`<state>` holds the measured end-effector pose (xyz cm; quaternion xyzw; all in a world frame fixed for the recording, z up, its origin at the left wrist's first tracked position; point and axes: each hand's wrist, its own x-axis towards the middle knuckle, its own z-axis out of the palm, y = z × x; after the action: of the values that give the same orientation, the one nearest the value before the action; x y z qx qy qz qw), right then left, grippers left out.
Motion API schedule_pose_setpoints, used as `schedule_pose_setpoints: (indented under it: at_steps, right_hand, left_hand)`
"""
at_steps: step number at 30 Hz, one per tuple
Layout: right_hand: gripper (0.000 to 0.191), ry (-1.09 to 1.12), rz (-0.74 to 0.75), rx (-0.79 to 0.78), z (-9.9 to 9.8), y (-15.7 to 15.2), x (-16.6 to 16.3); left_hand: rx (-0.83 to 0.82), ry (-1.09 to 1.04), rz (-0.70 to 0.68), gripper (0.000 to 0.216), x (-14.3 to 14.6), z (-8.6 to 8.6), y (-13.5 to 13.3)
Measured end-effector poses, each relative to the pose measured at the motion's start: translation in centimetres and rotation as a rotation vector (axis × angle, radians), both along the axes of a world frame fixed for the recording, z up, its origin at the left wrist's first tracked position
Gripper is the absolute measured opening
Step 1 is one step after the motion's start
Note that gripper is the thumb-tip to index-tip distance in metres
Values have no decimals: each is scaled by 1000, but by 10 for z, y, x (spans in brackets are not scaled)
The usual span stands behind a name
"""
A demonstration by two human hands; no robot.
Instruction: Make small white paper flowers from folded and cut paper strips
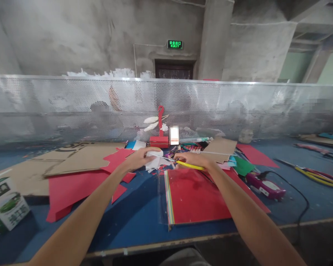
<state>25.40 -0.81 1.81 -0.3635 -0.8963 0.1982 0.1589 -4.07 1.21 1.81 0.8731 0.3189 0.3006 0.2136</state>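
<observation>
Glossy plastic-wrapped paper pack, matt cardboard, perforated metal screen

a stack of coloured paper in clear wrap lies on the blue table. cardboard and red sheets spread at left, near a carton. a glue gun rests at right.

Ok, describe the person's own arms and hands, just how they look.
Both forearms are bare, with no sleeves in view. The left hand and right hand wear no gloves; no watch, bracelet or ring shows, though the hands are too small in the picture for fine detail.
</observation>
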Motion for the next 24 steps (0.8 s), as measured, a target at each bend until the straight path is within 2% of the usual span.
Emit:
schedule_pose_setpoints:
  at_steps: [8,12,19,24]
  right_hand:
    - [27,23,20,-25,1,1,3]
    - [39,23,1,-20,0,-1,3]
    - [42,-39,39,6,0,0,-1]
    - [37,-78,-1,33,1,-2,-2]
  left_hand:
    - [-106,-110,3,35,-7,1,5]
    - [-169,-105,0,36,-3,-2,3]
    - [-154,-31,72,41,2,-6,-1]
    - [-143,29,106,41,4,-6,-2]
